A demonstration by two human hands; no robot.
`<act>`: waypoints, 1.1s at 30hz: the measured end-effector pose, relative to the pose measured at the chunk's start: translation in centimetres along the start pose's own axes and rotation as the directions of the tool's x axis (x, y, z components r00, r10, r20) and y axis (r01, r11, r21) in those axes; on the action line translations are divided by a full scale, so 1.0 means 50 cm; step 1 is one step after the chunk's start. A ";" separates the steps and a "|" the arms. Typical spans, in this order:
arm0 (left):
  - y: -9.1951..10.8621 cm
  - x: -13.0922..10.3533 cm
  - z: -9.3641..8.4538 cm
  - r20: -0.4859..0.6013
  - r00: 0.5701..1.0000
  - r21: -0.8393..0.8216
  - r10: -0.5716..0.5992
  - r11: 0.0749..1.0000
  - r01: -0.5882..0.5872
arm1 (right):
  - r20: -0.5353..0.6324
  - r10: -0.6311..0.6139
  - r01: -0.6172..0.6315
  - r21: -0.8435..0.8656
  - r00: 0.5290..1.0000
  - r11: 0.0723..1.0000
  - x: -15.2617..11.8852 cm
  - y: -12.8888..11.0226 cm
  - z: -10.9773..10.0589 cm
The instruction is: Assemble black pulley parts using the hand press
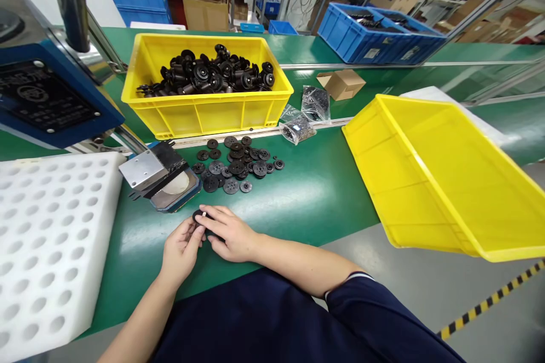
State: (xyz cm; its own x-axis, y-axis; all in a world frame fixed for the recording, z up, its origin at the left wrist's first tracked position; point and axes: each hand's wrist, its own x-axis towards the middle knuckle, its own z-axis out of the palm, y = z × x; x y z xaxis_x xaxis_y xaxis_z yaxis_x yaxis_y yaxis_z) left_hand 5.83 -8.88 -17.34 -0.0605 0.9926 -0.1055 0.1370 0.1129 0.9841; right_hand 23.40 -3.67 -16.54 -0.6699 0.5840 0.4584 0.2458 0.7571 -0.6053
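Our fingers (218,214) gripped a black disc (196,215), our left hand (181,250) slanted from seven o'clock, our right hand (237,238) from four

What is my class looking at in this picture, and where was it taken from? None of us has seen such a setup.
There is one picture, from a camera on a worker's head, looking forward and down. No robot: the left hand and right hand are the worker's own. The left fingers hold a small dark round part; the right fingers touch it, partly hiding it.

On the green table, beyond the hands, lie loose dark wheels. Behind them, a yellow bin holds more dark parts. At left are a white tray with round holes and a blue-and-metal machine; its purpose isn't clear. Another yellow bin stands tilted at right.
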 end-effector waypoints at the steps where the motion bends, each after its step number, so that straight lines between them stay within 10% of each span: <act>1: -0.001 0.000 0.000 -0.002 1.000 -0.011 -0.006 1.000 0.006 | 0.020 -0.006 0.006 -0.012 1.000 1.000 -0.001 -0.001 -0.001; 8: -0.003 0.004 0.002 -0.044 0.999 -0.039 -0.024 0.999 0.022 | -0.134 0.102 -0.119 -0.120 0.986 0.986 0.003 0.037 -0.071; 16: 0.021 0.011 -0.005 -0.134 0.989 -0.120 -0.065 0.992 0.049 | -0.478 0.521 -0.679 -0.256 0.707 0.688 -0.059 0.229 -0.238; 33: 0.020 0.016 -0.005 -0.123 0.989 -0.148 -0.081 0.987 0.062 | -0.543 0.543 -0.724 -0.193 0.641 0.662 -0.086 0.247 -0.233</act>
State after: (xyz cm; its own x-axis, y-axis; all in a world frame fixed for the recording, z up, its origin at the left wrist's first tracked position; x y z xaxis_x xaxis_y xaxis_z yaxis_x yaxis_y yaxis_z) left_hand 5.67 -7.98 -16.41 -0.1924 0.9671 -0.1661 -0.0144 0.1665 0.9859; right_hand 37.48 6.58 -18.43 0.0840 0.9442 0.3184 0.7834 0.1349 -0.6067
